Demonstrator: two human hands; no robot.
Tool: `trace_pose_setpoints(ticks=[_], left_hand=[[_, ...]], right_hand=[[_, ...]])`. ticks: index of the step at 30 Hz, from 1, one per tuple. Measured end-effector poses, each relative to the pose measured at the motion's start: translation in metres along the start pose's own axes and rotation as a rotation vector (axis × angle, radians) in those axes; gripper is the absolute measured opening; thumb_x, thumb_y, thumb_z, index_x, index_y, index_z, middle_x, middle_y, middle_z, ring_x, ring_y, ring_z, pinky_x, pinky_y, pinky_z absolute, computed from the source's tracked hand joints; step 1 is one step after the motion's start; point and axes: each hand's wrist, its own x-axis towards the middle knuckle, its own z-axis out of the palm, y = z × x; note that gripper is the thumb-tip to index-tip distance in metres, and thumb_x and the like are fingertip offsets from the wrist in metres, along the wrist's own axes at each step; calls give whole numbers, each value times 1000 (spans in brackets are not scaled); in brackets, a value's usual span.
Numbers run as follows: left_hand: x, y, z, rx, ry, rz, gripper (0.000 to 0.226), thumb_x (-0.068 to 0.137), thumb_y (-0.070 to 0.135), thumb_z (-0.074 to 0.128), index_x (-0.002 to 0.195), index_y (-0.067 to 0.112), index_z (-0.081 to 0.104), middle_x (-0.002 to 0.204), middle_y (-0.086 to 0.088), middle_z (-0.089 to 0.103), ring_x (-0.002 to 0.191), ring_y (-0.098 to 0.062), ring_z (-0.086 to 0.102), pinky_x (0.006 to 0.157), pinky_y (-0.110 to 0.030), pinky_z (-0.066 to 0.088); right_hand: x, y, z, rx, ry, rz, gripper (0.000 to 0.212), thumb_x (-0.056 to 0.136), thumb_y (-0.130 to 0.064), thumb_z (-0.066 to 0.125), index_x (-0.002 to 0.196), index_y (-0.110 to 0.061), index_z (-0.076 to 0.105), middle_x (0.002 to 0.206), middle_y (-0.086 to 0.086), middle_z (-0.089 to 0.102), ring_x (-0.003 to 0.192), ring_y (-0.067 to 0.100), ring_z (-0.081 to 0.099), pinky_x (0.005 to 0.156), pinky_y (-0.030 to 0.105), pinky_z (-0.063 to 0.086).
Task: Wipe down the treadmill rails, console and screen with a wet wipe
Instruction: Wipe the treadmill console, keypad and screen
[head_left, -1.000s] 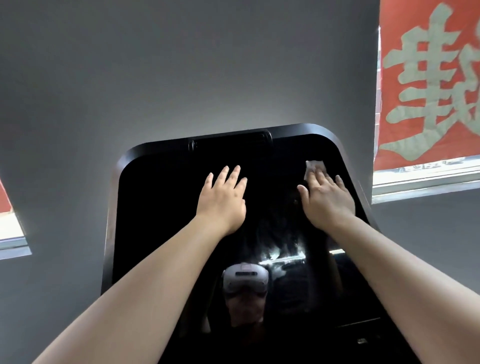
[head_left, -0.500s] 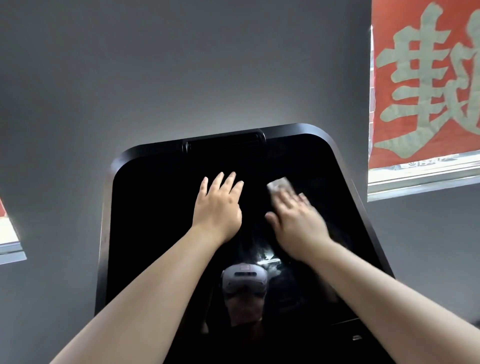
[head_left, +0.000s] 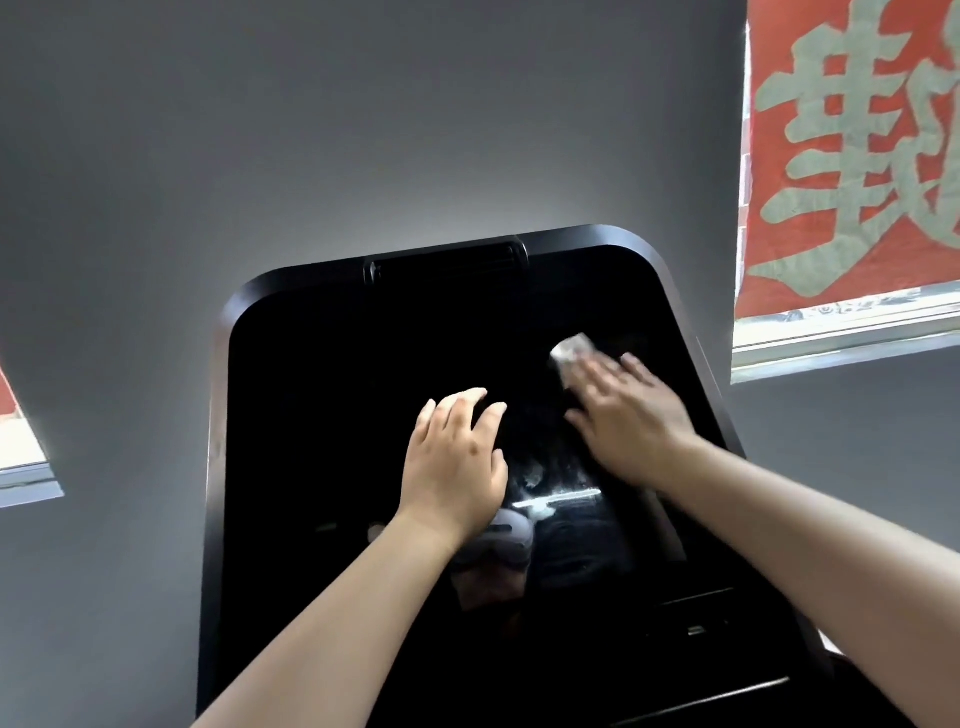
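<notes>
Head camera view, looking up at a tall black treadmill screen (head_left: 363, 415): the right hand (head_left: 631, 421) lies flat with fingers spread, pressing a small white wet wipe (head_left: 571, 349) against the upper right of the glass, likely to keep it in full contact while wiping. The left hand (head_left: 457, 457) rests on the middle of the screen, fingers loosely bent and holding nothing, apparently to steady the panel.

One treadmill screen (head_left: 363, 467), one wet wipe (head_left: 571, 349), two hands (head_left: 454, 462) (head_left: 631, 426), two windows (head_left: 841, 338) (head_left: 23, 467), and apparently one red banner (head_left: 852, 156).
</notes>
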Motion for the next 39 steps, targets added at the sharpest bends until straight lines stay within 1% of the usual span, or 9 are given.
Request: trace_pose_setpoints(ticks=[3,6,9,13,17,22,27,32,39], left_hand=[[-11,3,-1,35,-49,-29,56,95,38,38,147,25,24,154,2,15,142,-14,8,115,-33,-6],[-18,6,0,47,-69,-61,62,93,48,38,148,26,19,154,1,11,143,-16,6,115,-35,-5],[-23,9,3,22,-45,-79,63,92,47,42,147,24,23,154,0,14,143,-17,9,116,-34,-5],[-28,15,8,4,22,-92,58,79,39,66,131,16,53,139,-10,45,131,-27,41,112,-41,20],[-34,14,16,40,50,-108,61,60,41,81,112,14,66,119,-11,61,111,-29,60,97,-48,41],[-42,11,17,81,34,-125,69,60,51,79,118,16,63,124,-10,58,115,-28,56,101,-45,38],[-51,11,17,36,92,-131,70,59,51,80,117,15,63,123,-10,58,114,-29,56,100,-46,39],[-69,16,31,23,140,-65,61,78,56,48,122,15,56,127,-9,54,121,-23,42,108,-42,26],[-97,18,49,23,287,-33,48,85,42,45,122,13,52,127,-11,56,122,-27,47,109,-48,25]], right_hand=[[15,7,-8,73,-40,139,61,101,-38,29,152,-8,13,159,6,13,147,17,6,117,30,0],[-11,-19,4,190,-66,-54,59,100,-36,37,148,-4,27,155,11,25,144,23,23,117,29,10],[-18,-11,8,59,-68,-117,60,92,-38,33,133,4,50,138,19,50,127,27,51,107,39,35],[15,-9,-8,132,-74,120,60,102,-37,28,150,-4,13,159,11,13,147,20,12,117,31,5],[-21,-24,0,96,-61,-37,63,101,-39,31,152,-10,7,160,6,7,147,15,4,117,28,0],[16,2,-12,112,-87,148,61,102,-38,28,152,-10,9,160,5,8,147,16,8,117,30,4],[-34,-14,-3,59,-141,-40,63,102,-40,27,152,-13,1,160,2,1,147,11,-2,117,27,-1],[18,-2,-10,127,-133,144,61,102,-37,27,152,-9,7,160,5,5,147,15,4,118,30,4],[-29,-11,-5,30,-148,-36,61,101,-39,26,153,-14,5,160,1,4,147,9,1,117,30,-1]])
